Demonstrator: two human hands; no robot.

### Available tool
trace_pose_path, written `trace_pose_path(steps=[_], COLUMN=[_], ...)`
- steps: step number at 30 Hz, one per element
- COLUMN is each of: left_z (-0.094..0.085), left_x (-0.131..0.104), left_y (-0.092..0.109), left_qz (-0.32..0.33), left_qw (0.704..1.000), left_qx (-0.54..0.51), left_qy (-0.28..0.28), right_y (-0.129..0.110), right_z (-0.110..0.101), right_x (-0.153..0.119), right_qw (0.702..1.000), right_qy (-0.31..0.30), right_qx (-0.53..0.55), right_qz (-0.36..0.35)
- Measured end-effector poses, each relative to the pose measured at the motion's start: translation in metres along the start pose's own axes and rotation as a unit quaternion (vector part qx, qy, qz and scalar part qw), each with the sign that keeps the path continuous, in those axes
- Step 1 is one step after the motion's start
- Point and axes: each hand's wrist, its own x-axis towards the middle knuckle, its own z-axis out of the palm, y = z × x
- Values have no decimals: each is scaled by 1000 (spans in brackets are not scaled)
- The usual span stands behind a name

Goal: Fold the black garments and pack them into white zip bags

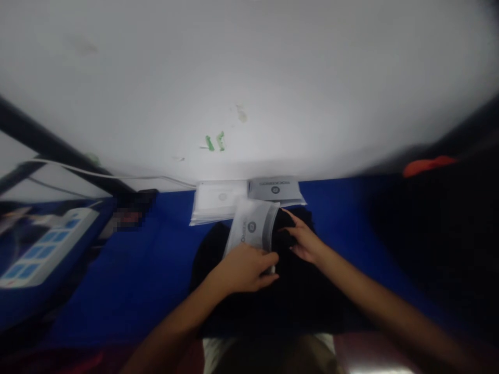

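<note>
A frosted plastic bag [249, 223] with a dark round logo and lettering lies tilted over black cloth [210, 254]. My left hand [249, 267] is closed on the bag's near edge, thumb and fingers pinching it. At the bag's right side, the fingers of my right hand [306, 239] grip a dark piece of black fabric [284, 228] at the bag's open end. How far the fabric reaches into the bag cannot be made out. Behind sit a stack of whitish bags [210, 202] and a greyer stack of printed bags [276, 191].
A blue table surface [152, 259] runs beneath everything, against a white wall [249, 78]. To the left are a power strip [47, 249] with blue sockets and a white cable [97, 171]. Dark material with an orange-red item [429, 166] is at right.
</note>
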Motion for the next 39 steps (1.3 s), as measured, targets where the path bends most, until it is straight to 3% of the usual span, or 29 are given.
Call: trace_pose_path(steps=[4, 8, 11, 13, 15, 17, 18, 20, 22, 24, 26, 30, 35, 39], left_z=[8, 13, 9, 5, 2, 1, 1, 0, -2, -3, -2, 5, 9, 7], left_x=[3, 6, 5, 3, 2, 1, 1, 2, 3, 4, 5, 7, 10, 11], left_y=[3, 7, 3, -8, -26, -45, -54, -66, -68, -63, -56, -50, -49, -40], left_qz=[-10, -26, -2, -30, -113, -200, -228, -263, -286, -291, -277, -249, -240, -224], left_qw=[999, 999, 998, 991, 960, 896, 861, 803, 752, 707, 679, 683, 697, 712], left_qx=[35, 28, -36, -79, -101, -121, -150, -257, -404, -535, -609, -613, -601, -605], left_qy=[30, 33, 44, 107, 234, 377, 429, 470, 436, 358, 303, 310, 310, 277], right_y=[5, 11, 14, 14, 11, 6, 4, -2, -6, -8, -9, -11, -13, -9], right_z=[0, -4, -7, -8, -7, -5, -4, -2, 0, 1, 2, 3, 1, 0], right_x=[2, 1, 0, 0, 0, -1, -2, -4, -5, -5, -3, -3, -8, -11], right_qw=[980, 901, 882, 889, 902, 911, 913, 917, 922, 931, 951, 988, 990, 990], right_qy=[29, 28, -3, -16, -24, -34, -39, -49, -51, -35, -4, 36, 86, 19], right_qx=[-169, -389, -429, -411, -380, -352, -341, -321, -302, -282, -250, -146, -61, -20], right_qz=[-96, -188, -194, -200, -205, -214, -220, -231, -236, -228, -181, -17, 96, 137])
